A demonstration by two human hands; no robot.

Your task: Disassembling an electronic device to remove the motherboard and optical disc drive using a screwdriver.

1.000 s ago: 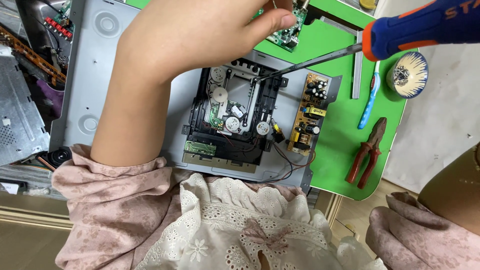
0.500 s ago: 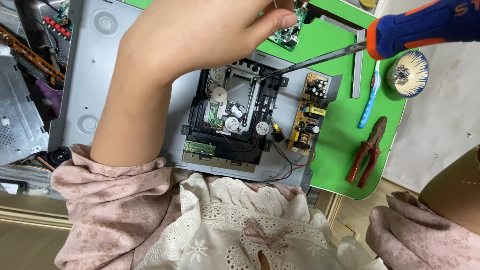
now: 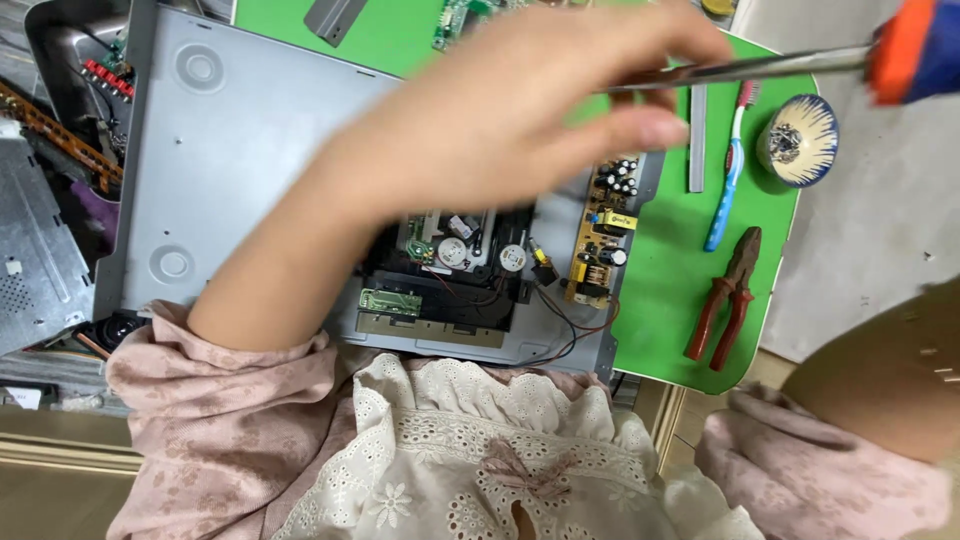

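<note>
the left hand (image 3: 520, 120) is hovering blurred over the middle of the opened device, its fingers half curled and its fingertips (image 3: 655, 130) closing loosely toward the screwdriver shaft (image 3: 740, 68); whether they are actually touching the metal is not something the blur is letting me tell. the hand is holding nothing else. the shaft is running almost level, its long axis lying left to right, with the tip pointing in toward the left hand and the orange-and-blue handle (image 3: 915, 48) sitting at the top right corner. the right hand gripping that handle is falling outside the picture, so its grip cannot be told; only the right forearm and pink sleeve (image 3: 830, 470) are showing at the lower right. so the left hand is the nearer one to the tip. below the hand, the black disc mechanism (image 3: 455, 270) is lying in the grey metal chassis (image 3: 250, 160), with the yellow power board (image 3: 600, 235) just beside it. further right on the green mat (image 3: 670, 310) are lying a blue toothbrush (image 3: 725, 170), a small patterned bowl (image 3: 797, 140) and red-handled pliers (image 3: 725, 295).
</note>
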